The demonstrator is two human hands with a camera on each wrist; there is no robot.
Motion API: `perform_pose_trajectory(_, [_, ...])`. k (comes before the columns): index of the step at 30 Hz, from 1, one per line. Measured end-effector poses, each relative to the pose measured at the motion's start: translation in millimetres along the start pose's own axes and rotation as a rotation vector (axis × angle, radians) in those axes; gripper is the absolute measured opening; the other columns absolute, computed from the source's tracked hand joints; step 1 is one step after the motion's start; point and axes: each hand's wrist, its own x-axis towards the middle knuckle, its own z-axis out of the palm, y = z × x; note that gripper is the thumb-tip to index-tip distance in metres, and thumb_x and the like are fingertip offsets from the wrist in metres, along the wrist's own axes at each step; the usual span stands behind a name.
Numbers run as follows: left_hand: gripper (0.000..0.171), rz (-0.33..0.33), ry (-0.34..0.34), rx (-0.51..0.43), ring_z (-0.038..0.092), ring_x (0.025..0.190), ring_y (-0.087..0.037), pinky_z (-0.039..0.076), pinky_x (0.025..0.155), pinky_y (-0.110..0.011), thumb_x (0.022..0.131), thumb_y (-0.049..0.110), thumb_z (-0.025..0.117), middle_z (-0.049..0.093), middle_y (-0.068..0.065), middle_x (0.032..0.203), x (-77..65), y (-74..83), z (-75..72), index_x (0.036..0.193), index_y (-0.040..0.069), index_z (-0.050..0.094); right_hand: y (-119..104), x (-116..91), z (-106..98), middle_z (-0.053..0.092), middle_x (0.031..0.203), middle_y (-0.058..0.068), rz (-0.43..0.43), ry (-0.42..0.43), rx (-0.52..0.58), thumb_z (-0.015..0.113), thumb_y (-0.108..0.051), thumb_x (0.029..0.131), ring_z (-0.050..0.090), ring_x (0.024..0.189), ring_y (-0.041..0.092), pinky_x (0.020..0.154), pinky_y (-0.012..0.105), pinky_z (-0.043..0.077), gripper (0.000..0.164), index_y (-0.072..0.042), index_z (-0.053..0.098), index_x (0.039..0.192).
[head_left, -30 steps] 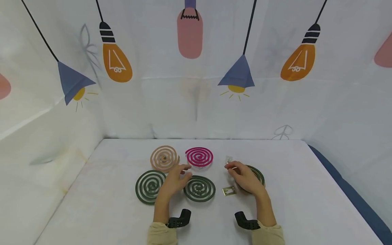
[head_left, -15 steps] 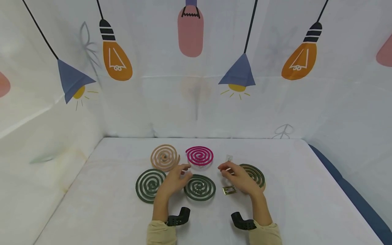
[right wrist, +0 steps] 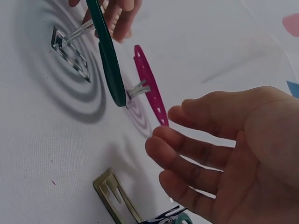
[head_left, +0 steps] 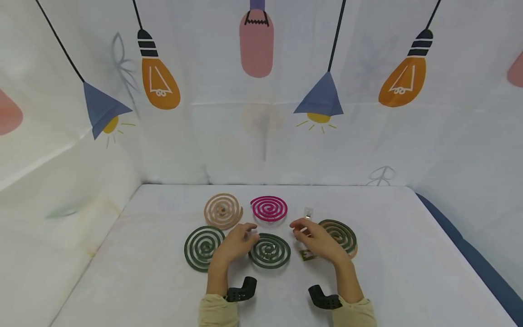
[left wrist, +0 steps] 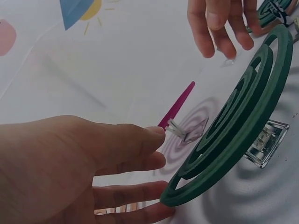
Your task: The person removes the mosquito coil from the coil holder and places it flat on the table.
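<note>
My left hand (head_left: 234, 245) hovers with loosely bent fingers at the left of the middle green mosquito coil (head_left: 269, 267). In the left wrist view, its fingers lie by that coil's (left wrist: 284, 51) lower rim; contact is unclear. This coil stands on a clear stand (left wrist: 268, 144). Relaxed and holding nothing, my right hand (head_left: 320, 240) is between the middle coil and a right green coil (head_left: 343, 234) that overlaps a tan one. Under this hand, partly hidden, lies a gold metal stand (head_left: 307, 255). A small clear-and-silver piece (head_left: 308, 212) lies beyond its fingers.
A magenta coil (head_left: 268, 209) sits raised on a clear stand at the back. To its left is a tan coil (head_left: 222, 213), with another green coil (head_left: 196, 254) in front. The white table (head_left: 143, 272) meets a printed cloth wall (head_left: 229, 145) behind.
My right hand has moved left off the right coil, uncovering more of it, and now hides part of the gold stand. My left hand stays nearly still. The head view has shifted slightly.
</note>
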Motion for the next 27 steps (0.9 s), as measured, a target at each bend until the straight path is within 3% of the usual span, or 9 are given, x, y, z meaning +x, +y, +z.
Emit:
perform_pose_trajectory(9, [0.039,-0.075,0.009,0.037,0.058,0.095,-0.026,0.049,0.082,-0.044,0.092,0.024,0.057,0.059,-0.017,0.107,-0.3,2.8,-0.4,0.123,0.001,0.058,-7.3,1.7,1.6,0.063,0.106,0.013,0.012,-0.091,0.011,0.050,-0.021,0.098,0.060,0.083,0.017,0.065,0.024,0.049,0.030,-0.004,0.056,0.122])
perform_pose_trajectory(13, [0.039,-0.122,-0.020,0.013,0.055,0.072,-0.018,0.048,0.070,-0.033,0.093,0.024,0.056,0.052,-0.014,0.100,-1.5,3.6,-0.2,0.124,0.001,0.057,-8.4,2.7,4.7,0.062,0.100,0.011,0.027,-0.122,0.004,0.050,-0.021,0.097,0.060,0.078,0.019,0.061,0.025,0.049,0.032,-0.004,0.054,0.124])
perform_pose_trajectory(17, [0.041,-0.158,-0.063,-0.057,0.056,0.052,-0.015,0.050,0.058,-0.028,0.094,0.022,0.054,0.054,-0.019,0.106,-2.9,4.3,-0.3,0.127,-0.002,0.054,-7.8,3.0,7.0,0.062,0.092,0.009,0.031,-0.141,-0.011,0.050,-0.021,0.097,0.058,0.074,0.017,0.058,0.025,0.047,0.033,-0.003,0.054,0.125])
perform_pose_trajectory(23, [0.040,-0.147,-0.096,-0.026,0.060,0.054,-0.012,0.053,0.073,-0.036,0.095,0.023,0.053,0.062,-0.019,0.109,-3.9,4.3,-1.6,0.126,-0.002,0.056,-9.2,2.5,6.8,0.062,0.088,0.010,0.029,-0.158,0.001,0.050,-0.020,0.097,0.058,0.074,0.018,0.057,0.026,0.047,0.034,-0.002,0.054,0.125])
perform_pose_trajectory(27, [0.039,-0.123,-0.110,-0.023,0.061,0.055,-0.012,0.052,0.072,-0.032,0.094,0.022,0.055,0.064,-0.017,0.105,-4.7,4.1,-2.2,0.124,-0.002,0.057,-10.6,1.4,6.8,0.062,0.086,0.009,0.048,-0.168,0.012,0.050,-0.020,0.096,0.058,0.074,0.019,0.057,0.027,0.047,0.034,-0.002,0.056,0.124])
